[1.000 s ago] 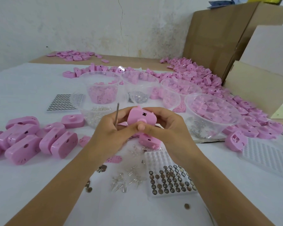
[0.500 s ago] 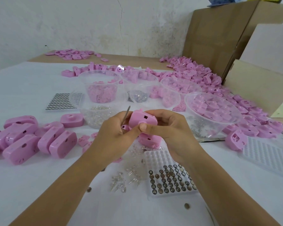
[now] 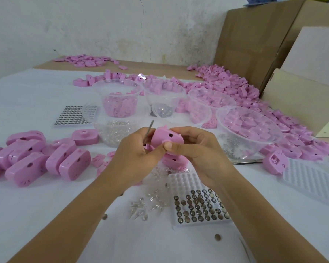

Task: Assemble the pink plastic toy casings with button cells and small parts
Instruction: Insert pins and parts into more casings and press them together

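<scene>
Far left on the table (image 3: 27, 215) I see a huddle of closed pink casings (image 3: 36, 158), lying on their sides and touching one another. Behind them is a flat sheet of button cells (image 3: 72, 115).

Moving in, my left hand (image 3: 135, 160) is curled around a thin metal pin (image 3: 148, 132). The pin stands nearly upright, its free end leaning up and away from me. The left thumb reaches right and presses against the lower edge of the held casing (image 3: 166, 138).

That casing sits just right of the pin, raised off the table between both hands. Its long axis runs roughly left to right, dipping a little at the right end, and a small square opening faces me. My right hand (image 3: 196, 150) grips it, fingers wrapped over the far side and thumb on the near edge, meeting the left thumb.

I judge the next move turns on this: the pin is beside the casing, not in it, and the left hand is the one placed to bring it across while the right steadies the shell.

Below the hands lies another casing (image 3: 176, 161), then loose clear parts (image 3: 141, 207) and a half-filled tray of button cells (image 3: 199, 207) near my right forearm. Farther right is a large clear bowl (image 3: 224, 114) of pink pieces, then an empty white tray (image 3: 311, 183).
</scene>
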{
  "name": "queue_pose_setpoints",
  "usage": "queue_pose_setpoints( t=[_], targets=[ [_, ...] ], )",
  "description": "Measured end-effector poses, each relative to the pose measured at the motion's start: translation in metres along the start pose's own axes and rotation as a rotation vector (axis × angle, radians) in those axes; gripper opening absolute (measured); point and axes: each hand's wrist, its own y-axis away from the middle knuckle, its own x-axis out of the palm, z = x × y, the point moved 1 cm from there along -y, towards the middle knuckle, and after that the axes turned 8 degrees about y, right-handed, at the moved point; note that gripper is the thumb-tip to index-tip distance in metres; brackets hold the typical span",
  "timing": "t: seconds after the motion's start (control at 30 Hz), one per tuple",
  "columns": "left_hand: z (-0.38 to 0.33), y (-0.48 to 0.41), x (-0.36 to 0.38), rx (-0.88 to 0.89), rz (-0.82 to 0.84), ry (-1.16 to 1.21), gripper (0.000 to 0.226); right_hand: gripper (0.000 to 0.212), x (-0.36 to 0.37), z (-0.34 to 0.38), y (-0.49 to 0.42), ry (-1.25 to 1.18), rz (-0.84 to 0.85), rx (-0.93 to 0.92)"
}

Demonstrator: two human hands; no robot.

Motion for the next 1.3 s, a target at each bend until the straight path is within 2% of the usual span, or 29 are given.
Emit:
queue_pose_setpoints(
  t=[0.13,0.27,0.4,0.47,0.5,0.57,0.67,0.8,0.9,1.0,1.07,1.17,1.3],
  targets=[
    [-0.002,-0.003,-0.012,-0.211,0.030,0.193,0.026,0.034,0.005,0.003,-0.001,0.065,0.069,0.023],
    [-0.005,-0.003,-0.030,-0.294,0.056,0.210,0.053,0.026,0.004,0.010,0.000,0.132,0.091,0.024],
    [-0.015,0.006,-0.042,-0.311,0.123,0.130,0.047,0.022,0.004,0.020,0.004,0.166,0.100,0.100],
    [-0.014,0.010,-0.050,-0.325,0.085,0.089,0.054,0.020,0.006,0.024,0.008,0.223,0.120,0.173],
    [-0.014,0.011,-0.053,-0.336,0.042,0.082,0.050,0.018,0.007,0.026,0.012,0.253,0.150,0.202],
    [-0.014,0.014,-0.057,-0.356,-0.063,0.155,0.035,0.013,0.009,0.027,0.025,0.326,0.255,0.245],
    [-0.020,0.020,-0.057,-0.356,-0.096,0.313,0.036,0.012,0.013,0.021,0.049,0.438,0.397,0.329],
    [-0.029,0.034,-0.046,-0.324,-0.051,0.365,0.031,0.013,0.018,0.008,0.069,0.430,0.337,0.366],
    [-0.033,0.043,-0.035,-0.348,-0.014,0.397,0.028,0.014,0.024,0.004,0.074,0.458,0.226,0.318],
    [-0.037,0.048,-0.031,-0.380,0.037,0.489,0.026,0.022,0.026,0.006,0.071,0.762,0.147,0.222],
    [-0.040,0.050,-0.032,-0.364,0.078,0.530,0.029,0.017,0.026,0.014,0.068,0.876,0.059,0.136],
    [-0.042,0.052,-0.029,-0.293,0.108,0.567,0.034,0.025,0.026,0.031,0.063,0.650,-0.046,-0.053],
    [-0.050,0.052,-0.012,-0.204,0.202,0.498,0.029,0.017,0.049,0.047,0.061,0.391,0.172,-0.173]
  ],
)
